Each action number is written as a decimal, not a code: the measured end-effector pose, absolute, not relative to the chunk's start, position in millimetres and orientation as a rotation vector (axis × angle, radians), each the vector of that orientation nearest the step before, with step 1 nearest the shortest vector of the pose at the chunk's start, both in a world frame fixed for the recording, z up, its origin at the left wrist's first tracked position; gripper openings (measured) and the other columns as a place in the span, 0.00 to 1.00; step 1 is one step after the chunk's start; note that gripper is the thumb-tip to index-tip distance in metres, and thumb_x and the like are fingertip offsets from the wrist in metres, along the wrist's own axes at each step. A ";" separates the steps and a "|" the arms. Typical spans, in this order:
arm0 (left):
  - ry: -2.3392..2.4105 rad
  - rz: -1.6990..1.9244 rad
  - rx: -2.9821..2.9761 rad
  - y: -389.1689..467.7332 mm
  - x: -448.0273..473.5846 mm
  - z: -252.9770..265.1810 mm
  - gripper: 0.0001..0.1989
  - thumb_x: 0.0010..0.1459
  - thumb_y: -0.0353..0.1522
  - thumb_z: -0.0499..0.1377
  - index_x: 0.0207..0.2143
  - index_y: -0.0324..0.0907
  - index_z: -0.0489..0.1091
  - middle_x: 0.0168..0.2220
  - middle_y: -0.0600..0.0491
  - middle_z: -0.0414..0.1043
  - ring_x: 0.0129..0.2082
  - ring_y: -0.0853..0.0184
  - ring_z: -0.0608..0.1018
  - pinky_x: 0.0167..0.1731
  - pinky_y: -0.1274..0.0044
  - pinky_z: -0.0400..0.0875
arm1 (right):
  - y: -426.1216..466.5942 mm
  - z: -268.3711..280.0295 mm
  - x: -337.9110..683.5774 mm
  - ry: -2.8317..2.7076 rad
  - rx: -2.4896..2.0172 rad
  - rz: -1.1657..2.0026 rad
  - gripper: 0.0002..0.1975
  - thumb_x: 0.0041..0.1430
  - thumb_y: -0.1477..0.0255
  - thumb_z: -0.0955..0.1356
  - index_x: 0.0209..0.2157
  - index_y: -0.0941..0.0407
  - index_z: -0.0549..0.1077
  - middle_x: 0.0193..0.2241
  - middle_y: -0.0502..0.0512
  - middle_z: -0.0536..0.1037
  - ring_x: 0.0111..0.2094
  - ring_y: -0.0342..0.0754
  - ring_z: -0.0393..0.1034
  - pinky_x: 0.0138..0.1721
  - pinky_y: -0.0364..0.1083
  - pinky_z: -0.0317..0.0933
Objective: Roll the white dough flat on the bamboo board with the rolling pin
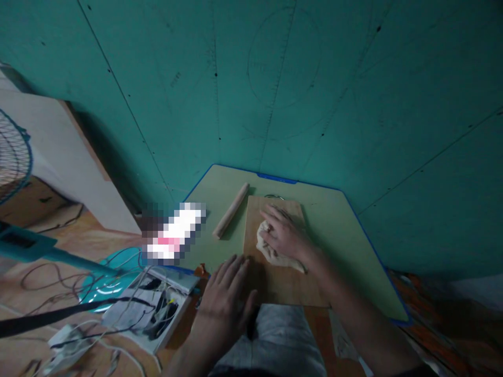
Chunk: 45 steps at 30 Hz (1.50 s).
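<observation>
A pale lump of dough (275, 256) lies on a wooden cutting board (291, 288). My right hand (285, 230) rests on top of the dough, fingers stretched toward the far end of the board and partly covering it. My left hand (228, 288) lies at the board's near left edge, fingers extended and holding nothing. Left of the board, a wooden rolling pin (231, 210) lies at a slant on the table.
The pale table (334, 220) has a blue rim and stands against a green wall (236, 78). A blurred-out white object (176, 230) is at its left edge. On the floor are an open box of cables (157, 309) and a fan's turquoise base (106, 277).
</observation>
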<state>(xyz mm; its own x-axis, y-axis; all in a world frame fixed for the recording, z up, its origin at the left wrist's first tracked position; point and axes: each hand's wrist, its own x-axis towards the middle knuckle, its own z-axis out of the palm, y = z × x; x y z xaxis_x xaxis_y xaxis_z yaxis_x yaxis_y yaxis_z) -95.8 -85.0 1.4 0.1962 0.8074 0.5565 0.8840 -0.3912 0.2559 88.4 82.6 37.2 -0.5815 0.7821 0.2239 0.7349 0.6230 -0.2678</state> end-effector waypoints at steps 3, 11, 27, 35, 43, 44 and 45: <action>-1.626 -0.892 -2.377 -66.9 -74.9 -12.8 0.42 0.63 0.52 0.54 0.67 0.31 0.52 0.63 0.34 0.64 0.64 0.49 0.67 0.57 0.59 0.68 | 90.4 39.5 91.5 -2.499 -1.322 0.296 0.21 0.68 0.69 0.60 0.58 0.60 0.71 0.62 0.67 0.69 0.63 0.56 0.63 0.62 0.58 0.58; -1.621 -0.863 -2.332 -62.1 -76.3 -29.1 0.48 0.61 0.57 0.52 0.70 0.32 0.46 0.65 0.34 0.62 0.64 0.49 0.67 0.60 0.60 0.65 | 106.3 28.2 145.3 -2.301 -1.263 0.540 0.22 0.67 0.66 0.60 0.58 0.57 0.72 0.56 0.63 0.75 0.58 0.55 0.70 0.58 0.57 0.65; -1.513 -0.766 -2.380 -60.5 -82.7 -29.6 0.47 0.63 0.53 0.53 0.71 0.30 0.42 0.66 0.32 0.60 0.65 0.45 0.65 0.56 0.57 0.70 | 84.8 10.1 140.2 -2.457 -1.123 0.462 0.27 0.68 0.68 0.60 0.67 0.56 0.61 0.67 0.61 0.61 0.68 0.54 0.53 0.68 0.59 0.48; -1.534 -0.749 -2.415 -59.6 -86.4 -31.8 0.47 0.62 0.52 0.54 0.72 0.34 0.41 0.67 0.35 0.59 0.66 0.47 0.64 0.59 0.60 0.68 | 100.0 10.2 149.5 -2.348 -1.257 0.490 0.26 0.69 0.68 0.56 0.65 0.62 0.62 0.66 0.65 0.62 0.69 0.54 0.52 0.68 0.60 0.47; -1.536 -0.695 -2.412 -61.2 -88.3 -31.3 0.48 0.63 0.54 0.52 0.72 0.32 0.39 0.68 0.34 0.57 0.67 0.46 0.63 0.59 0.59 0.68 | 100.8 12.4 130.8 -2.156 -1.105 0.695 0.27 0.70 0.70 0.50 0.66 0.59 0.61 0.64 0.60 0.66 0.64 0.50 0.61 0.63 0.55 0.58; -1.536 -0.690 -2.415 -61.4 -88.7 -30.9 0.48 0.63 0.54 0.53 0.72 0.32 0.39 0.68 0.34 0.57 0.67 0.47 0.63 0.59 0.59 0.68 | 101.3 12.8 136.9 -2.154 -1.118 0.686 0.27 0.70 0.70 0.50 0.65 0.59 0.61 0.64 0.61 0.66 0.65 0.50 0.60 0.63 0.55 0.58; -1.540 -0.689 -2.418 -61.5 -89.0 -30.6 0.49 0.62 0.54 0.53 0.72 0.32 0.39 0.68 0.34 0.57 0.66 0.46 0.63 0.59 0.59 0.68 | 100.8 13.0 142.4 -2.190 -1.118 0.655 0.27 0.70 0.69 0.52 0.65 0.59 0.62 0.65 0.61 0.65 0.65 0.51 0.58 0.64 0.56 0.56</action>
